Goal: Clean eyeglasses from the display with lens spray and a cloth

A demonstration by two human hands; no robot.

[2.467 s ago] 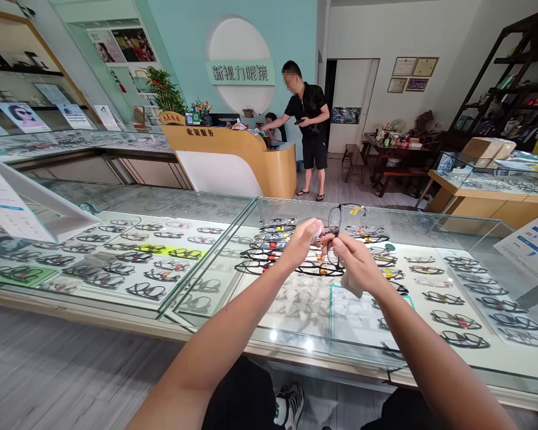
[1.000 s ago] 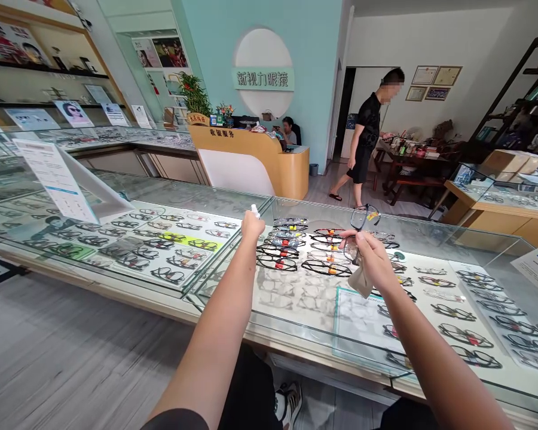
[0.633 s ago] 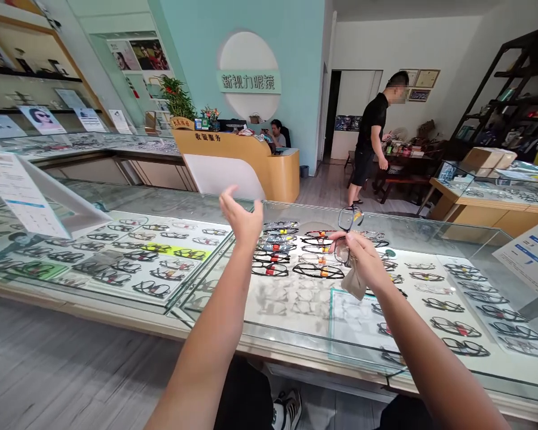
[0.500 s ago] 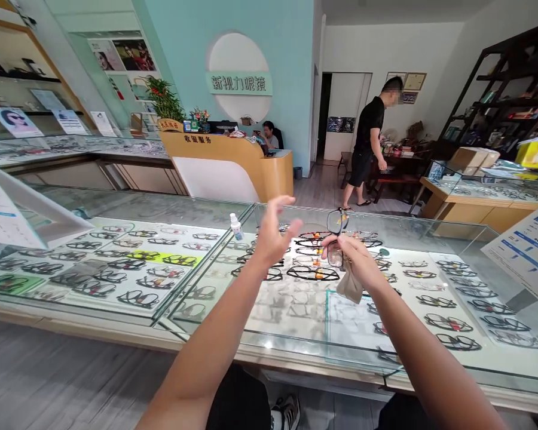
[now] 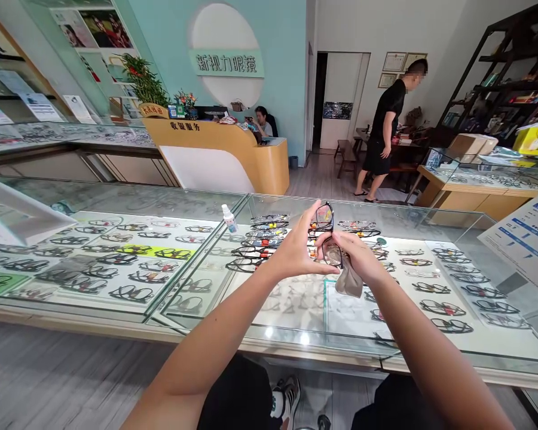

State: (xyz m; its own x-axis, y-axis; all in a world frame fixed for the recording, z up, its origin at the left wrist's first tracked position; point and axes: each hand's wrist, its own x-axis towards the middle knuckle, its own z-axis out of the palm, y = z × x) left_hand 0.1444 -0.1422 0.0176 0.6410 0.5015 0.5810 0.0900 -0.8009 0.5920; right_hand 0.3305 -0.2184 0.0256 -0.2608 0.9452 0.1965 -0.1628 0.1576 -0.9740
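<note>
My right hand (image 5: 356, 257) grips a pair of dark-rimmed eyeglasses (image 5: 332, 252) near the bridge, turned so the lenses stand one above the other. A crumpled grey-beige cloth (image 5: 349, 282) hangs beneath the same hand. My left hand (image 5: 293, 248) is open beside the glasses, thumb and fingers spread wide along their height. Its fingertips come close to the upper rim and its thumb to the lower one; whether they touch cannot be made out. Both hands are above the glass display case (image 5: 260, 343), where several eyeglass frames lie in rows.
A small white spray bottle (image 5: 229, 219) stands on the case to the left. Sloped sign stands (image 5: 526, 242) sit at both ends. Beyond are a wooden counter (image 5: 271, 170) with a seated person (image 5: 263, 124), and another person (image 5: 383, 128) standing near a dark table.
My left hand has moved right and down, reaching the glasses with its fingers spread around them. The right hand keeps its hold. The standing person has shifted right.
</note>
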